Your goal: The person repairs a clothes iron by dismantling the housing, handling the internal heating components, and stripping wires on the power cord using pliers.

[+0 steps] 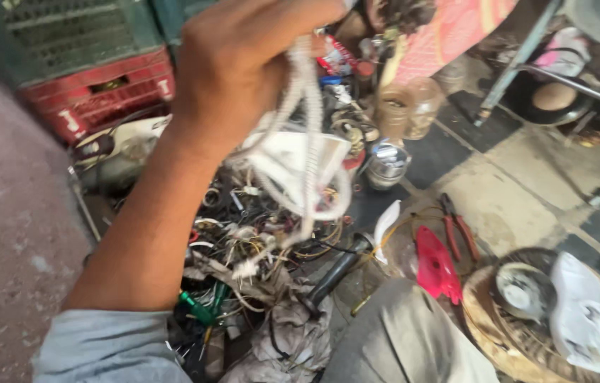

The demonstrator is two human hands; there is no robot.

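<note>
The left hand is closed around a bunch of white cord, lifted above the heap of tangled wires on the floor (the cord blurs). Right of the heap lie red-handled pliers.

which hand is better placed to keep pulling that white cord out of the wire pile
Left, probably: the left hand is raised and already gripping the white cord above the wire pile. The right hand isn't in view.

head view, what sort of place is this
Probably a floor-level repair or scrap workspace: a heap of tangled wires, red-handled pliers on the tiled floor, and stacked plastic crates. The left hand grips a white cord.
</note>
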